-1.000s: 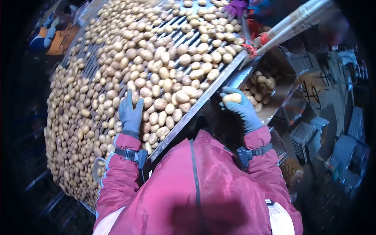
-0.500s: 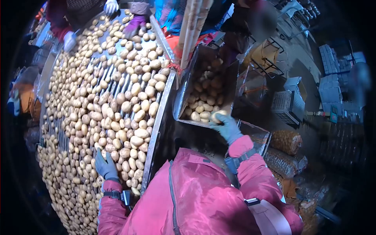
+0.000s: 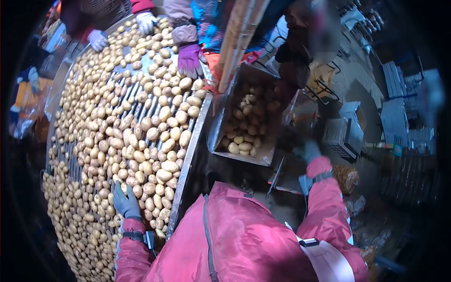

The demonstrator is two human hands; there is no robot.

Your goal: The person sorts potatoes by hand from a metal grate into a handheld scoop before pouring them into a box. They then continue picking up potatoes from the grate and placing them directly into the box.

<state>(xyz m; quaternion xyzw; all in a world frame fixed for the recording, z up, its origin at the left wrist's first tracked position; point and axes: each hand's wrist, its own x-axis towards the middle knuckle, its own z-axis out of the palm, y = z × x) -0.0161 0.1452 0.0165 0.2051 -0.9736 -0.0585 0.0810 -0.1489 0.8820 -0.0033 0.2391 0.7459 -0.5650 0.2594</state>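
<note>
Many potatoes (image 3: 139,156) cover a sorting table with metal bars (image 3: 141,110). My left hand (image 3: 126,201), in a grey-blue glove, lies on the potatoes near the table's right side, its fingers spread and pointing up the frame. To the right of the table stands an open box (image 3: 263,159) with potatoes inside. My right hand (image 3: 308,151), also gloved, is right of that box over a dark area. Its fingers are dark and blurred, so I cannot make out whether it holds anything.
Co-workers' gloved hands, two white (image 3: 146,22) and one purple (image 3: 190,60), are at the table's far end. A wooden post (image 3: 240,42) rises beside the box. Right of it are a plastic crate (image 3: 339,136) and filled net sacks (image 3: 345,178).
My right hand has moved right, away from the box, where it held a potato. My left hand has barely moved. The purple-gloved hand has shifted right and is nearer.
</note>
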